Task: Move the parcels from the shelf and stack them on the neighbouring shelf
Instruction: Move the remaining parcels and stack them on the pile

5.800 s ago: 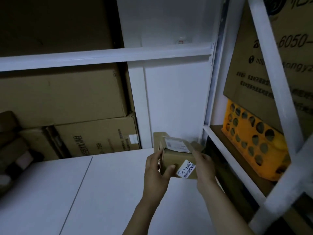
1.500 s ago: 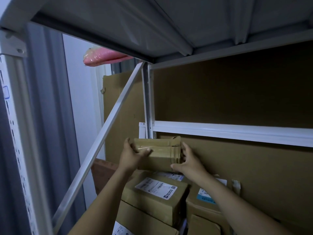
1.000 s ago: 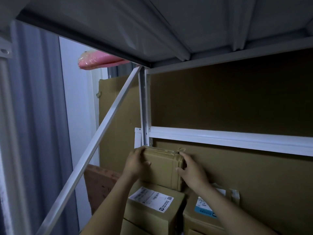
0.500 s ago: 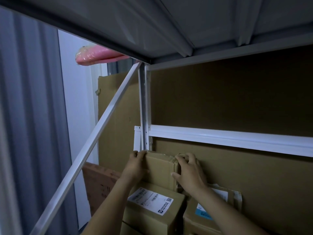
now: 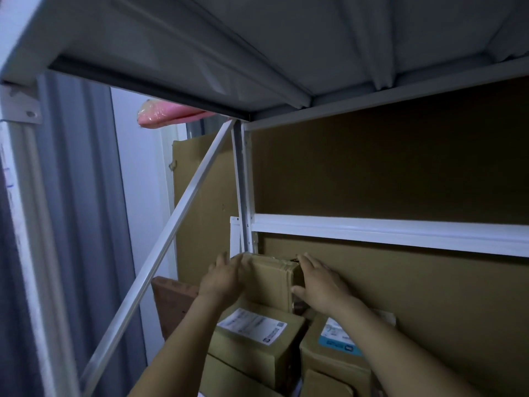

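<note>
A small brown parcel (image 5: 270, 285) stands upright on top of a larger labelled parcel (image 5: 257, 336) in a stack on the shelf. My left hand (image 5: 223, 277) presses its straight fingers against the small parcel's left side. On the right edge, my right hand (image 5: 317, 285) holds the same parcel with the thumb on the front face and the fingers along the side. Another parcel with a blue-and-white label (image 5: 335, 342) sits to the right, partly under my right forearm.
A white crossbar (image 5: 386, 232) runs just above the parcel, and a white upright post (image 5: 243, 196) stands behind it. A diagonal brace (image 5: 160, 253) crosses on the left. Large cardboard sheets (image 5: 400, 173) line the back. The shelf underside (image 5: 257, 47) hangs overhead, and a pink wrapped item (image 5: 169, 116) sticks out.
I carried the small parcel from the other shelf to this stack and turned it upright. Over the last half second my fingers have flattened along its sides; the parcel has stayed in place.
</note>
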